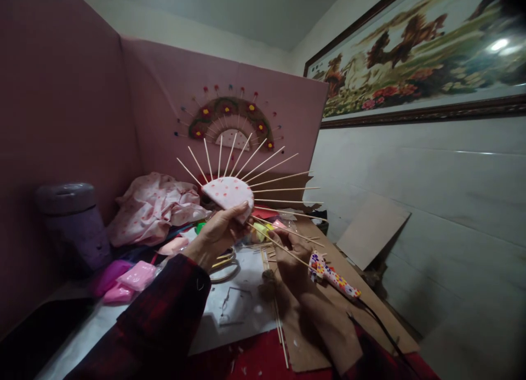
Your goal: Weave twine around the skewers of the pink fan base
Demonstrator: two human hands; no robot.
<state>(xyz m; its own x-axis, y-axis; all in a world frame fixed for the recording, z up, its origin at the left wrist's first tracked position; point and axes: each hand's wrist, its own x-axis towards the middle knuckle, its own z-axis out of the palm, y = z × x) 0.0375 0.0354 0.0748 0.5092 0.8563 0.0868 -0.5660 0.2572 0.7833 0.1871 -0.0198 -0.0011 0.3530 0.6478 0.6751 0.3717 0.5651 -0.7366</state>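
My left hand point(219, 232) is closed on a pink half-round piece with red dots point(228, 192), held up above the table. Several thin wooden sticks point(271, 166) fan out from its curved edge. My right hand point(290, 254), just right and a little lower, pinches one more wooden stick point(263, 234) whose tip points at the lower right side of the pink piece. A glue gun with a flowered pattern point(335, 277) lies on cardboard beside my right hand, its black cord trailing off to the right.
A finished fan-shaped piece with flowers point(232, 117) hangs on the pink back panel. Pink dotted cloth point(154, 207), a purple lidded cup point(74, 223), pink clay packets point(131, 276), scissors point(226, 267), loose sticks and cardboard point(372, 232) crowd the table. A framed picture point(419, 56) hangs right.
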